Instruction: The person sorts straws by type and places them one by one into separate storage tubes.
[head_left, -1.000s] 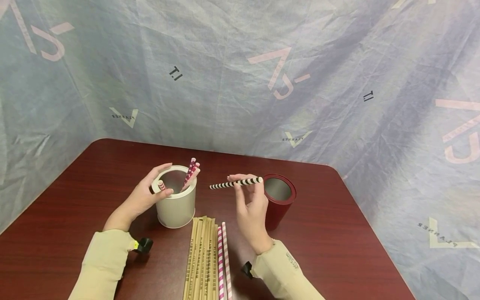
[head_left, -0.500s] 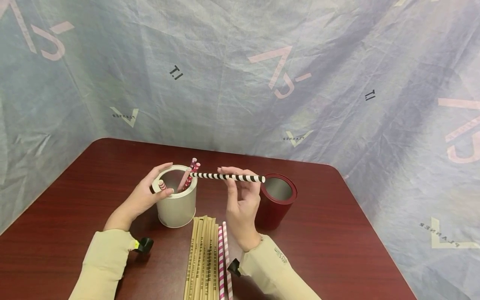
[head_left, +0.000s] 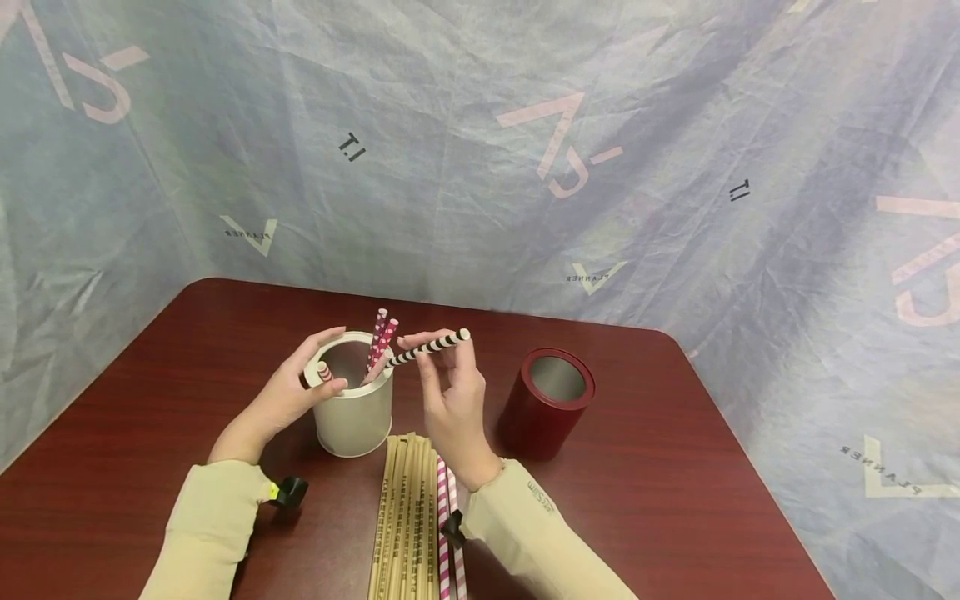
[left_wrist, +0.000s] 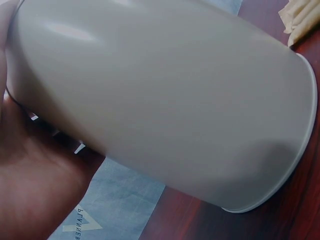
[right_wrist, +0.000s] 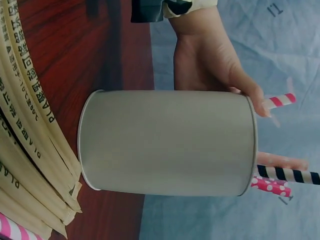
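A cream-coloured tin (head_left: 352,427) stands upright on the table. My left hand (head_left: 287,382) grips it from the left, thumb at the near rim; in the left wrist view the tin wall (left_wrist: 165,100) hides most of that hand. Two polka-dot paper straws (head_left: 387,333), a pale pink straw (head_left: 377,367) and, by the left thumb, a pink-and-white striped straw (right_wrist: 282,101) stick out of the tin. My right hand (head_left: 456,404) pinches a black-and-white striped straw (head_left: 429,346), tilted, its lower end at the tin's right rim. The right wrist view shows this straw (right_wrist: 292,175) at the mouth, its tip hidden.
A dark red tin (head_left: 542,421) stands to the right of my right hand. Several paper-wrapped straws (head_left: 405,517) lie side by side in front of the cream tin, with pink-striped straws (head_left: 444,575) along their right. A printed cloth (head_left: 450,167) hangs behind the table (head_left: 660,467).
My right hand has moved left with the black-and-white straw, away from the red tin, bringing the straw's far end to the cream tin's rim. The left hand stays in place.
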